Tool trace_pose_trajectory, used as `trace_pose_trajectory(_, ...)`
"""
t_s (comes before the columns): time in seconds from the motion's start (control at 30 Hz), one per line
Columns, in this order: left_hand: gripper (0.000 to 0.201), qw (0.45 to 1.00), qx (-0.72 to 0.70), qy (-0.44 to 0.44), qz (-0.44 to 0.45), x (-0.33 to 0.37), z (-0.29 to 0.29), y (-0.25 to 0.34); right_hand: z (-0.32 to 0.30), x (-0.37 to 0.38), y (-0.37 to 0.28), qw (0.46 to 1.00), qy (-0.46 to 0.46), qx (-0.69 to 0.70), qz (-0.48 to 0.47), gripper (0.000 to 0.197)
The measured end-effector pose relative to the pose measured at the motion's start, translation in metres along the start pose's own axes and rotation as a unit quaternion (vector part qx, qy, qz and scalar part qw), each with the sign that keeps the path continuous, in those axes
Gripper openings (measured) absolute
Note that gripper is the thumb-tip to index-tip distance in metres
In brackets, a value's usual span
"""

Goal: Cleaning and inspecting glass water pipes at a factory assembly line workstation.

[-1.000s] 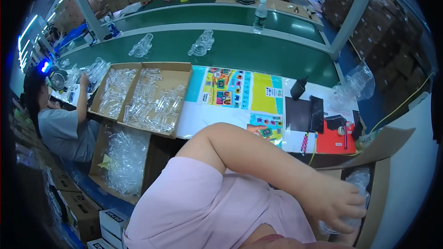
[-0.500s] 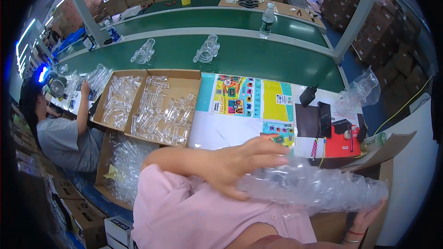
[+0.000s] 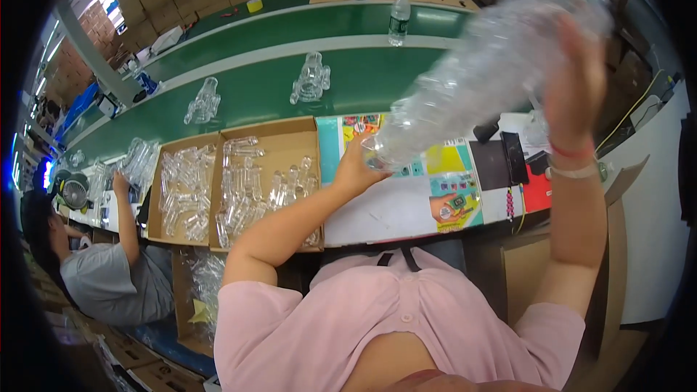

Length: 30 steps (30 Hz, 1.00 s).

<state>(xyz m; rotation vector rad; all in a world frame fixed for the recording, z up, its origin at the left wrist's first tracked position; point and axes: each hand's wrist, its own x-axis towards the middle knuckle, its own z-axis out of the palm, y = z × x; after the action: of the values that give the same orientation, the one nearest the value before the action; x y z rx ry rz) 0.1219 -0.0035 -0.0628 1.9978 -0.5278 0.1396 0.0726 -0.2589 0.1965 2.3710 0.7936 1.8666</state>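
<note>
A long bundle of nested clear plastic shells (image 3: 465,91) slants across the air above the table, smeared by motion. Its lower, left end is held by my left hand (image 3: 356,167), with the fingers wrapped round it. Higher up at the far right, my right hand (image 3: 579,91) grips the other end, its fingers partly blurred. Under the bundle, the table carries colourful printed sheets (image 3: 454,203) and a white sheet. Just left of my left hand is a cardboard tray (image 3: 294,138) of clear plastic tube-shaped parts, with a similar tray (image 3: 190,147) beside it.
Two clear plastic pieces (image 3: 312,78) (image 3: 203,101) stand on the green conveyor, with a water bottle (image 3: 398,18) farther back. A phone (image 3: 514,158) lies at right. A co-worker (image 3: 120,276) sits at left. Below the trays is a box of clear plastic (image 3: 205,276).
The bundle has risen from near my lap to above the table, its right end swinging up and away. My left hand now holds its left end; my right arm is raised.
</note>
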Motion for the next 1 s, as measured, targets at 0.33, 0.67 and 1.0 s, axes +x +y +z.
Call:
trace_pose_trajectory(0.33, 0.082, 0.974, -0.108, -0.021, -0.197, 0.035, -0.006, -0.052, 0.125, 0.068, -0.068, 0.772, -0.080, 0.573, 0.263, 0.050)
trace_pose_trajectory(0.67, 0.118, 0.994, -0.099, -0.027, 0.033, 0.077, -0.081, 0.031, 0.125, 0.081, -0.062, 0.760, -0.145, 0.599, 0.209, 0.088)
trace_pose_trajectory(1.0, 0.105, 0.995, -0.053, 0.055, 0.066, 0.081, -0.084, 0.064, 0.102, 0.115, -0.046, 0.717, 0.010, 0.654, 0.241, 0.065)
